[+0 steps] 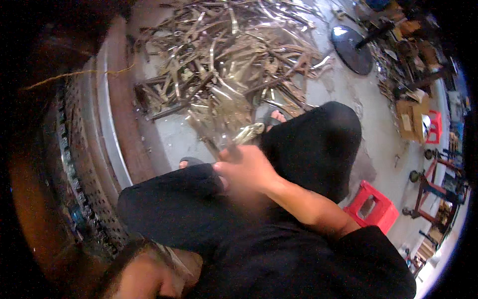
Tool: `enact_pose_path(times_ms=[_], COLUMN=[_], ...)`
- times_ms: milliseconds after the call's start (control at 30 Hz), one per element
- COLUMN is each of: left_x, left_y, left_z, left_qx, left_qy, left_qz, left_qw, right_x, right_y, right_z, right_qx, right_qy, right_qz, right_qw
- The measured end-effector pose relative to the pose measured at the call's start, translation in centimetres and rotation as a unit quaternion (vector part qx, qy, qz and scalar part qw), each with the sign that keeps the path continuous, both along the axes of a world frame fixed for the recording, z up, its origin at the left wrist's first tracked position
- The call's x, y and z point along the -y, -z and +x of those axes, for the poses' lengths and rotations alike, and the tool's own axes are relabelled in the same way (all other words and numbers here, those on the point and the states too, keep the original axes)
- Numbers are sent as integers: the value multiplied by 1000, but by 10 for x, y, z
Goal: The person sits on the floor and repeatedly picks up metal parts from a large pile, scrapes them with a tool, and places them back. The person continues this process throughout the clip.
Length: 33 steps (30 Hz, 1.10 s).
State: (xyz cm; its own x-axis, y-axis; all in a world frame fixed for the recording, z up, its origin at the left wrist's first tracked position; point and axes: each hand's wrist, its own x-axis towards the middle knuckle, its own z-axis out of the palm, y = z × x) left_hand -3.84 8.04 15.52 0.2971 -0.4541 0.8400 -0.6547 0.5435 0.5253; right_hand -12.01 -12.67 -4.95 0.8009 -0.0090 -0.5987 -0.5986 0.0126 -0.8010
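Left hand (144,276), lower left, we can't tell its grip; our right hand (249,167) clamps a blurry piece (230,148) lap-high, probably for comfort.

Right hand (251,169): closed around a blurred strip (208,142)
Left hand (144,278): lower left, grip unclear
Strip heap (219,55): on grey floor (180,138)
Red stool (382,208): near right elbow

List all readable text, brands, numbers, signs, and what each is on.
None readable.
Cardboard box: any print is too small and blurred to read.
Red stool: no lettering I can make out.
Metal strips: no legible marks.
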Motion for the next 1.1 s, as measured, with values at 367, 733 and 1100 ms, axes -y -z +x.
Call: enact_pose_path(times_ms=[367, 733, 1100], left_x=[66, 32, 37], left_y=[174, 168, 172], left_z=[-16, -33, -42], left_qx=[-522, -796, -700], left_qy=[-252, 41, 44], left_qz=[297, 80, 143], left_qw=[759, 598, 699], right_x=[-19, 4, -8], right_y=[-30, -25, -47], right_z=[5, 14, 18], right_qx=[83, 135, 171], right_qy=[83, 41, -1], right_qz=[93, 30, -92], right_qw=[989, 990, 981])
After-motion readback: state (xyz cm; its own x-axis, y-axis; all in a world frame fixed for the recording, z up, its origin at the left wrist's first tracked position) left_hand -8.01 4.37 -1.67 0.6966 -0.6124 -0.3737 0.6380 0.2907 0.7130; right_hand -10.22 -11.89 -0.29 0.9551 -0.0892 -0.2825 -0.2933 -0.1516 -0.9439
